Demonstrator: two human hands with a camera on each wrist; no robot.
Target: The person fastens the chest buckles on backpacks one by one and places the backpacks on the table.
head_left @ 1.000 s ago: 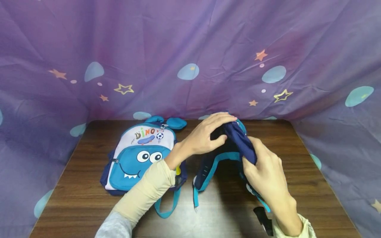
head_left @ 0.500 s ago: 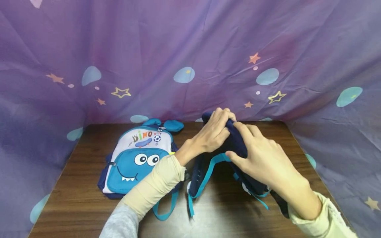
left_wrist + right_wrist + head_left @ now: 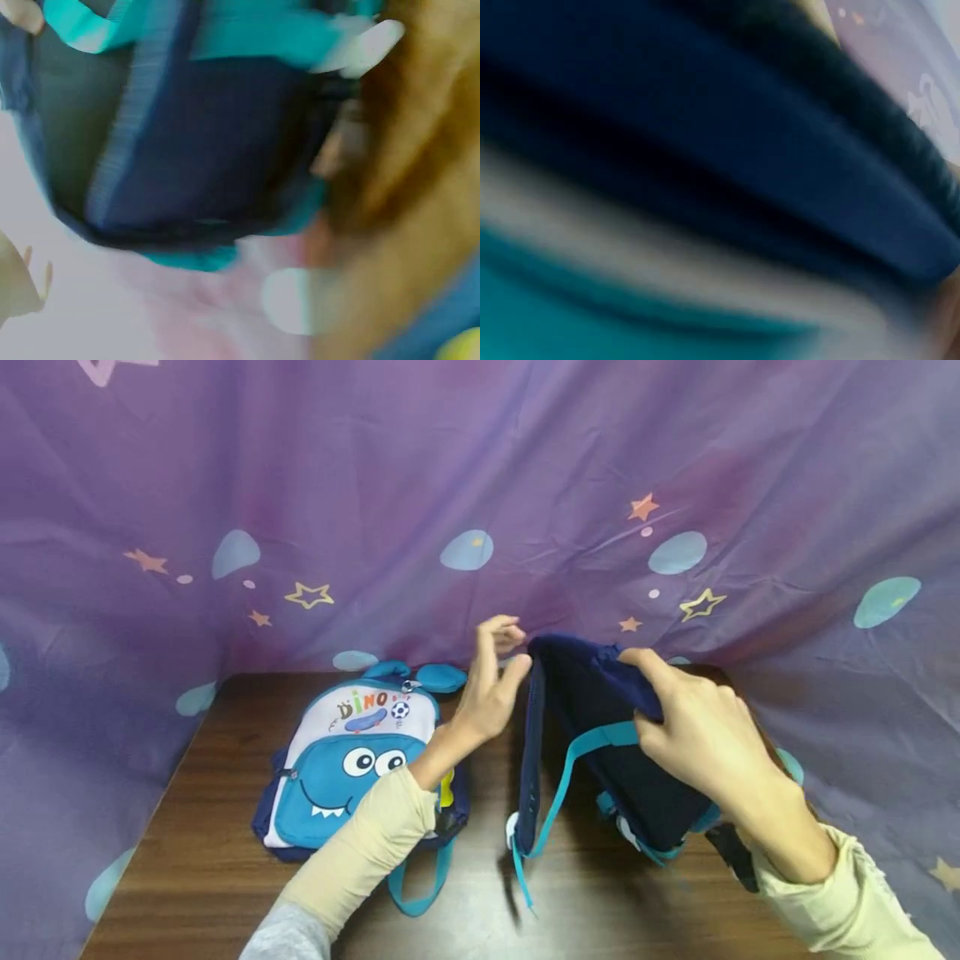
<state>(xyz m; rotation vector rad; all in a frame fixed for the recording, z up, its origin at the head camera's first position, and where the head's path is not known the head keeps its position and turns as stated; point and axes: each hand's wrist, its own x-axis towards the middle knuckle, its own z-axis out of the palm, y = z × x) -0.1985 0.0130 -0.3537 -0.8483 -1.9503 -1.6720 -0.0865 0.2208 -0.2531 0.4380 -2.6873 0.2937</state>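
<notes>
A navy and teal backpack [image 3: 637, 789] stands tilted on the right half of the table, its dark back panel and straps toward me. My right hand [image 3: 705, 739] grips its upper edge, thumb on the back panel side. Just left of the raised shoulder strap [image 3: 531, 760], my left hand [image 3: 487, 689] is lifted with fingers loosely bent and nothing in it. The left wrist view shows that hand's fingertips [image 3: 37, 289] apart from the blurred backpack [image 3: 217, 142]. Navy cloth [image 3: 727, 157] and a teal panel fill the right wrist view.
A second backpack [image 3: 322, 785], white and teal with a cartoon dinosaur face, lies left of the left forearm. Its teal strap loop [image 3: 416, 906] reaches toward the front. Behind the wooden table [image 3: 187, 827] hangs a purple patterned cloth [image 3: 375, 527].
The left hand has come off the right backpack's top and moved left. The right hand has moved right with its edge, and the back panel and straps have turned more into view.
</notes>
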